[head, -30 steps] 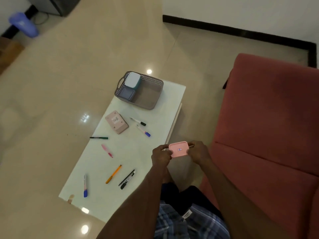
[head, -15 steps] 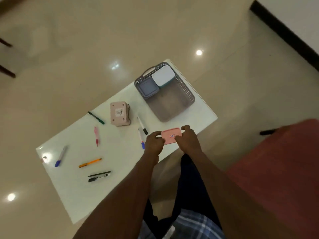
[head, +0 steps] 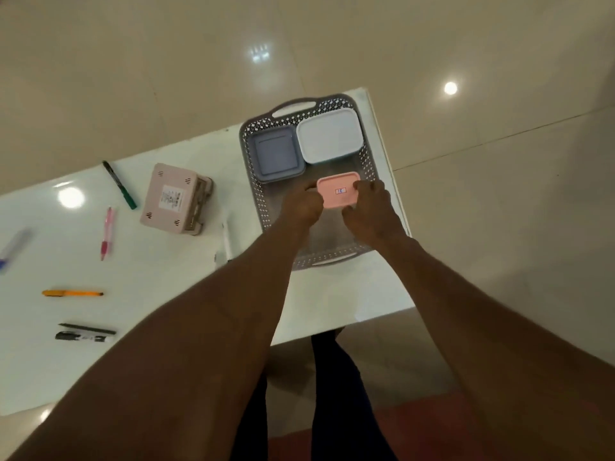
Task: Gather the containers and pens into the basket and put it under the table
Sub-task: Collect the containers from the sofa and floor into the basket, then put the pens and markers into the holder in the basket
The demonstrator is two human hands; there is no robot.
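Observation:
A grey perforated basket (head: 370, 154) stands at the right end of the white table (head: 159, 261). Inside it, at the far end, lie a blue-grey container (head: 276, 154) and a white container (head: 329, 134). I hold a small pink container (head: 337, 189) over the basket's middle, my left hand (head: 301, 204) on its left edge and my right hand (head: 369, 207) on its right edge. Left of the basket stands a pink box (head: 169, 197). Loose pens lie on the table: green (head: 119, 184), pink (head: 108, 232), orange (head: 71, 293), two black (head: 85, 333), and a blurred blue one (head: 11, 249).
Glossy beige floor tiles surround the table. A white pen (head: 227, 242) lies partly hidden by my left forearm beside the basket. My legs (head: 332, 394) show below the table's near edge, with a red seat edge at the bottom.
Both hands carried the pink container forward from in front of my body to over the basket. The view swung down and closer onto the table.

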